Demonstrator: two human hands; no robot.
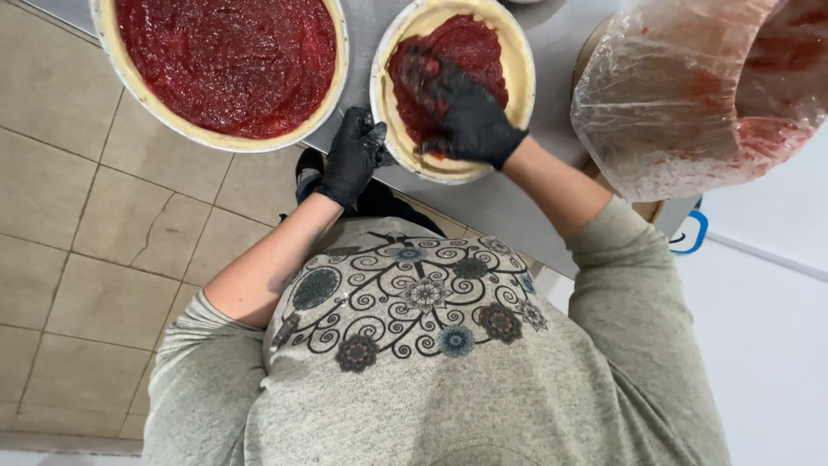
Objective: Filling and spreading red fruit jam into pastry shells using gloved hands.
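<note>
Now | pie shell (517,69) pale | red filling (461,47) partly spread, glossy

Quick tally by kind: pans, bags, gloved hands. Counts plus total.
Dough-lined pans with red filling: 2, the large pan and the small pan
Clear plastic bag smeared red: 1, the bag
Black-gloved hands: 2, left hand on the small pan's rim, right hand in its filling
Total: 5

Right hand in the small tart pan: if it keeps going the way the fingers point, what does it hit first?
The right hand points up-left across the red filling. First contact would likely be the pastry wall at the small pan's far-left rim, though depth is unclear.
</note>
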